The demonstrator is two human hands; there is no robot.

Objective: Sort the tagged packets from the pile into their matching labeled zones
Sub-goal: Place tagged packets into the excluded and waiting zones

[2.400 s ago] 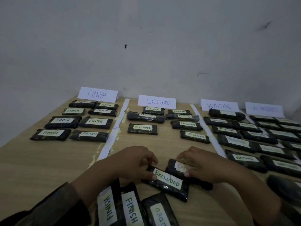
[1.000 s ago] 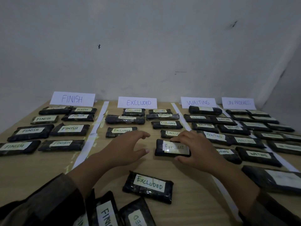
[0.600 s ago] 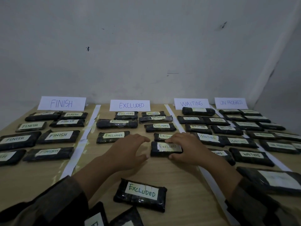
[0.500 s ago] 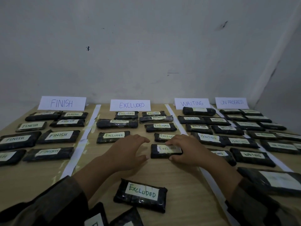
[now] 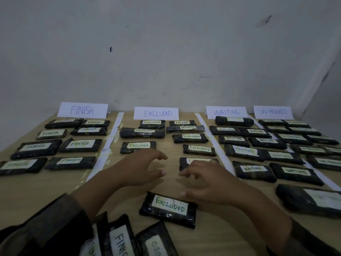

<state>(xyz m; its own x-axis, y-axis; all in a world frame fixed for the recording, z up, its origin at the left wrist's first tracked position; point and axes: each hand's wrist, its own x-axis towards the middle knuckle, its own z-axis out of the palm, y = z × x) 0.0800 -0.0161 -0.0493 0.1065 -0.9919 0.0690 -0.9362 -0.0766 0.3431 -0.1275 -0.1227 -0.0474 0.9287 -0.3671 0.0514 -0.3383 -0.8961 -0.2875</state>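
A black packet tagged EXCLUDED lies loose on the wooden table near me. My right hand hovers just above and behind it, fingers spread and relaxed, holding nothing. Behind that hand lies another EXCLUDED packet, partly hidden, at the front of the EXCLUDED zone under its white sign. My left hand is open over bare table to the left, empty. The pile of remaining packets, tags reading FINISH and part of EXCLUDED, sits at the bottom edge.
Four zones run left to right behind white signs: FINISH, EXCLUDED, WAITING, ON PROGRESS, split by white paper strips. Each holds several tagged black packets. A large packet lies at the right. A grey wall rises behind the table.
My right hand let go of the EXCLUDED packet it set in the zone and drew back toward the loose packet. The left hand stayed open.
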